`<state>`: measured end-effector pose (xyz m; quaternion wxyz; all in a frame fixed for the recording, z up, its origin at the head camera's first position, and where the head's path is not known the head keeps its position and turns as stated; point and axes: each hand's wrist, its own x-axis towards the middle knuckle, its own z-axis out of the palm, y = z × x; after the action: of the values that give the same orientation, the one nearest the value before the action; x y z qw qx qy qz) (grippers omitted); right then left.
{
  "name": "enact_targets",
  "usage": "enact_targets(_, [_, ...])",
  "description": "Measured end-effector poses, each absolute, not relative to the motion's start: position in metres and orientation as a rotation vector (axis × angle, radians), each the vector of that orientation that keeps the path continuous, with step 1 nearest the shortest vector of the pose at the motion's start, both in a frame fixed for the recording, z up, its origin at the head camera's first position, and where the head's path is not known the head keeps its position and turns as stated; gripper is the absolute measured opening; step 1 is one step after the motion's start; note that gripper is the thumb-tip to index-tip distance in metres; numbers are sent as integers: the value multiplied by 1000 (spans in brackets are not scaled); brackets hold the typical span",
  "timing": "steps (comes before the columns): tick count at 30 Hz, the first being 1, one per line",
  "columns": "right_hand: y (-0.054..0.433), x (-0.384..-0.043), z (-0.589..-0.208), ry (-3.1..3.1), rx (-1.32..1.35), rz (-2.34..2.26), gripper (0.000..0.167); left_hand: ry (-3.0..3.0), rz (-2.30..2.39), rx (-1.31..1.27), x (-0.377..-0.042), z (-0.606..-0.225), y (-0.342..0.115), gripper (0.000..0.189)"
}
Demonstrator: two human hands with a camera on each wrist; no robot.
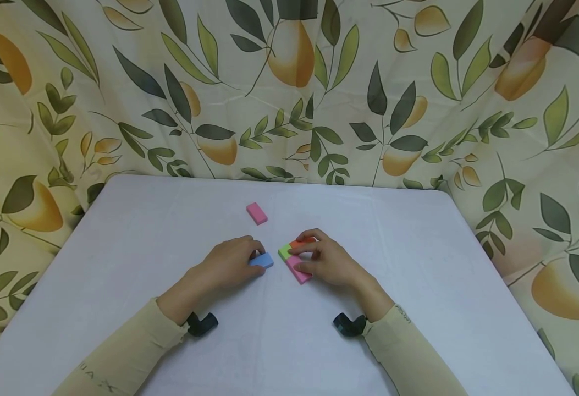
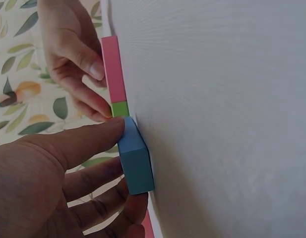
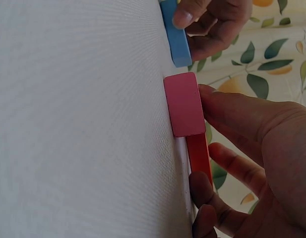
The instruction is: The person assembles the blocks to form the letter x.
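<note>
A blue block (image 1: pixel 263 260) lies at the white tabletop, pinched between the thumb and fingers of my left hand (image 1: pixel 227 263). In the left wrist view the thumb presses one side of the blue block (image 2: pixel 136 158). Just to its right, a pink block (image 1: pixel 298 270), a green block (image 1: pixel 284 251) and an orange block (image 1: pixel 299 242) sit together in an angled shape. My right hand (image 1: pixel 334 261) holds this group, thumb at the pink block (image 3: pixel 185 105) and fingers bent about the orange block (image 3: pixel 199 156). A small gap separates blue from the group. Fingers partly hide the orange block.
Another pink block (image 1: pixel 257 213) lies alone farther back on the white-covered table (image 1: pixel 393 231). Behind the table's far edge hangs a leaf-and-fruit patterned cloth (image 1: pixel 289 137). A black wrist device (image 1: pixel 202 324) is on the left wrist, and another black device (image 1: pixel 349 324) on the right.
</note>
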<state>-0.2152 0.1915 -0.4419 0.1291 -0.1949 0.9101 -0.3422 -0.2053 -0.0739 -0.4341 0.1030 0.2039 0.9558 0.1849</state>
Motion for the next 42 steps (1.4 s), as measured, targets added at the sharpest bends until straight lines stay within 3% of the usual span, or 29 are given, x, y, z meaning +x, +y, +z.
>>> enact_targets(42, [192,-217,-443,2637,-558,-987,33,2785,572,590,-213,-433,-60,40])
